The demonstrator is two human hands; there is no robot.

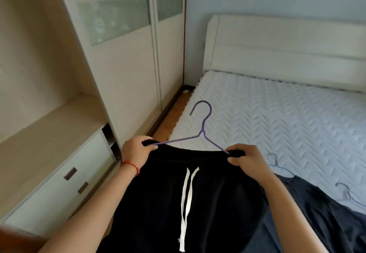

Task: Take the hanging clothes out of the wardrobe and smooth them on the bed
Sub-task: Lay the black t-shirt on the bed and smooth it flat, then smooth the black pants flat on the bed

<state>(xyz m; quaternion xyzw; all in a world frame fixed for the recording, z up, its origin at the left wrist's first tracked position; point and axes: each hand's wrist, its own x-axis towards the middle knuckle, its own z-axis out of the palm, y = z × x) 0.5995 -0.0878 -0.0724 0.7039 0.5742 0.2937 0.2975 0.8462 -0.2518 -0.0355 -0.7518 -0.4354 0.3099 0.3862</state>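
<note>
The black shorts (190,189) hung on a purple hanger (200,134), and the person held them up in the air between the wardrobe (122,58) and the bed (277,118). The waistband ran sideways, from one hand to the other, and a white drawstring (186,203) dangled down the middle. The left hand (136,151) had its fingers curled round the left end of the waistband and the hanger arm. The right hand (247,161) pinched the right end the same way. The hook pointed up and away, toward the bed.

The bed lay ahead and to the right, so the right hand was nearer to it. I think the shorts needed to swing that way, keeping the waistband sideways, to land flat.

A dark garment (320,213) already lay on the bed at the right, with a blue hanger (277,163) and a grey hanger (344,191) beside it.
</note>
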